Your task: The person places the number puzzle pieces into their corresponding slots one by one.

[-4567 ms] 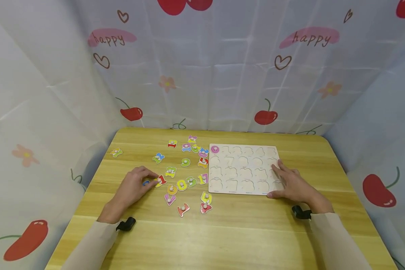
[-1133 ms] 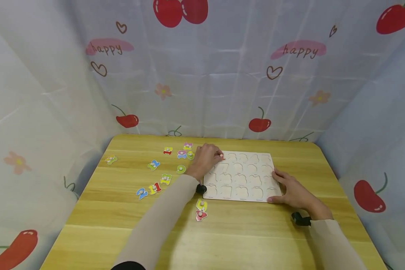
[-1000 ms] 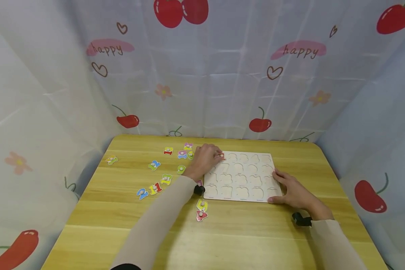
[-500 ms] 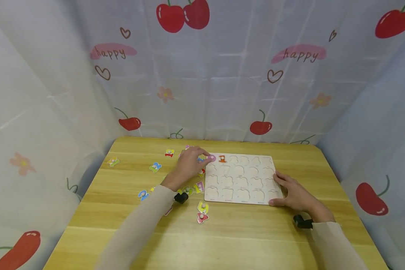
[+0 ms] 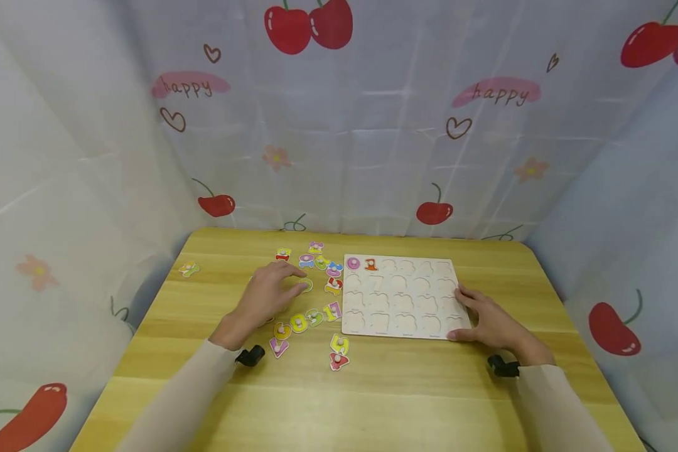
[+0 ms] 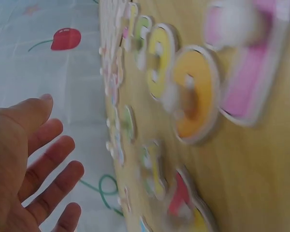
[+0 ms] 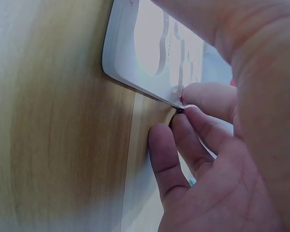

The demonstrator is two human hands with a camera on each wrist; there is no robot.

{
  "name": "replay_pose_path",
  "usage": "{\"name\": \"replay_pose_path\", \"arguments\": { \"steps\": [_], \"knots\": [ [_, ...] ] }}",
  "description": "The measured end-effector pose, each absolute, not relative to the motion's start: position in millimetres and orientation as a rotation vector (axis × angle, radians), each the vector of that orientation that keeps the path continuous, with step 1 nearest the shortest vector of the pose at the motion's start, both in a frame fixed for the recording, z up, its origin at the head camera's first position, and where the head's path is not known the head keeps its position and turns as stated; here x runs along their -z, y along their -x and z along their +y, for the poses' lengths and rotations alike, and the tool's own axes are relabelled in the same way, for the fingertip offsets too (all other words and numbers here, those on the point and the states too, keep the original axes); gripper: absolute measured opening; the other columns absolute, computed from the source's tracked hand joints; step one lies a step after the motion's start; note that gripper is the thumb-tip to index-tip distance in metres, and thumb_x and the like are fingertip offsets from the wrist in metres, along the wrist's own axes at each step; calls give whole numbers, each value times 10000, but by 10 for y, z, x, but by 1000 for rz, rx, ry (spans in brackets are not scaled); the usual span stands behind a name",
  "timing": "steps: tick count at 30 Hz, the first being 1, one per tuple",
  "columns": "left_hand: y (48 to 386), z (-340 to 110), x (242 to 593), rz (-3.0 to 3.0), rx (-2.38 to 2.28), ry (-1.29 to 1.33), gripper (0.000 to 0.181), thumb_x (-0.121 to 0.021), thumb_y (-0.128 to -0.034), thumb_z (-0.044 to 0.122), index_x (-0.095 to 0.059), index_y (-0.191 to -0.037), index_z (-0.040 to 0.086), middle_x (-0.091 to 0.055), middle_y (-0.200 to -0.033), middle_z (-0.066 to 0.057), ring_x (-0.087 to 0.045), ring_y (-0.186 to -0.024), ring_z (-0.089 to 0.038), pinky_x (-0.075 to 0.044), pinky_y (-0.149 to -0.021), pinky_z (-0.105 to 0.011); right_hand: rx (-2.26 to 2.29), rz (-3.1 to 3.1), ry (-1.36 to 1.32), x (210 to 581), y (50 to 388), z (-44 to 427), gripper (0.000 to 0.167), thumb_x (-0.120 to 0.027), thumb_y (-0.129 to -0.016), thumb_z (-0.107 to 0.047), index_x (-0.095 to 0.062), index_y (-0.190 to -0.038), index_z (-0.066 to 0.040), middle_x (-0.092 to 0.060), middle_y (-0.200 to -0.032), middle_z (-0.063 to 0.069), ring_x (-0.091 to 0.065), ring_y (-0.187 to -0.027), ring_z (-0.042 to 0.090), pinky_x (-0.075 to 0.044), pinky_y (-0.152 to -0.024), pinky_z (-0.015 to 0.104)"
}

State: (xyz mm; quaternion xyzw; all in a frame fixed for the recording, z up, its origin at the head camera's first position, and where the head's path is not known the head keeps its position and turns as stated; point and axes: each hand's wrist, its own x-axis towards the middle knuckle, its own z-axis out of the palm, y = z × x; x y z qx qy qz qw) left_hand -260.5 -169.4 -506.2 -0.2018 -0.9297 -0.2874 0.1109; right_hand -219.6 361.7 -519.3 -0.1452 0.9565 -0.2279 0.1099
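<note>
Colourful number pieces (image 5: 299,323) lie beside the pale board (image 5: 392,295).

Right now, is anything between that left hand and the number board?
Yes: a green piece, partly hidden by the left hand, and then a red-and-orange piece just beside the number board. Both lie low on the table, so passing over them looks easy.
</note>
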Motion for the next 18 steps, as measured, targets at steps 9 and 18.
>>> {"name": "replay_pose_path", "arguments": {
  "steps": [9, 18],
  "knots": [
    [2327, -2286, 5203, -2776, 846, 536, 270, -944, -1013, 256, -887, -1237, 117, -848, -1211, -58, -802, -1174, -326, -649, -1072, -575, 677, 2815, 458, 5179, 2198, 3633, 1149, -1005, -911, -465, -433, -1719, 118, -371, -1809, 402, -403, -1614, 701, -383, -1282, 855],
    [2032, -2748, 5323, -2857, 809, 476, 286, -969, -989, 285, -894, -1230, 153, -807, -1133, -11, -786, -1083, -259, -640, -988, -528, 668, 2813, 454, 5171, 2195, 3615, 1146, -1018, -903, -427, -432, -1713, 132, -376, -1804, 406, -406, -1619, 693, -388, -1290, 842]
  ]
}}
